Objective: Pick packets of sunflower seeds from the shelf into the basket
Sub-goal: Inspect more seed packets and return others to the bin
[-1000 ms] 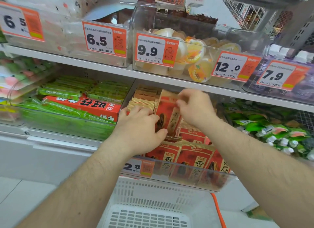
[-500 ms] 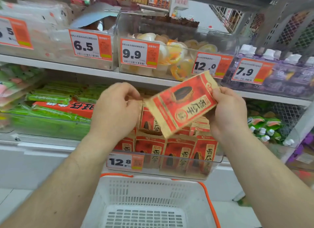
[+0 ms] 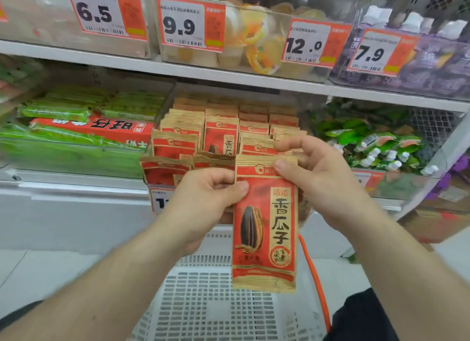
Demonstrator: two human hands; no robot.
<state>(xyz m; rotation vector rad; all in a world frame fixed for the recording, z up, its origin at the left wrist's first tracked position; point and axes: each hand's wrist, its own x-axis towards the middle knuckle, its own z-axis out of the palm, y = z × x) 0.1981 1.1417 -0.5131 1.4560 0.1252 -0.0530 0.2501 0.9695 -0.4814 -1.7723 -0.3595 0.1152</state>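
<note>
Below my hands I see the white slotted basket [image 3: 216, 312]. My left hand [image 3: 203, 203] and right hand [image 3: 318, 178] both pinch one upright red-and-gold seed packet [image 3: 264, 226], printed with a dark seed. Behind them, a clear bin [image 3: 162, 112] holds more packets [image 3: 221, 134].

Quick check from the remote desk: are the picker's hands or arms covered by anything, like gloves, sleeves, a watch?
Nothing worn on them. The left hand and right hand are bare: no gloves, rings or watch. Both forearms are uncovered all the way to the frame edge, no sleeves showing.
</note>
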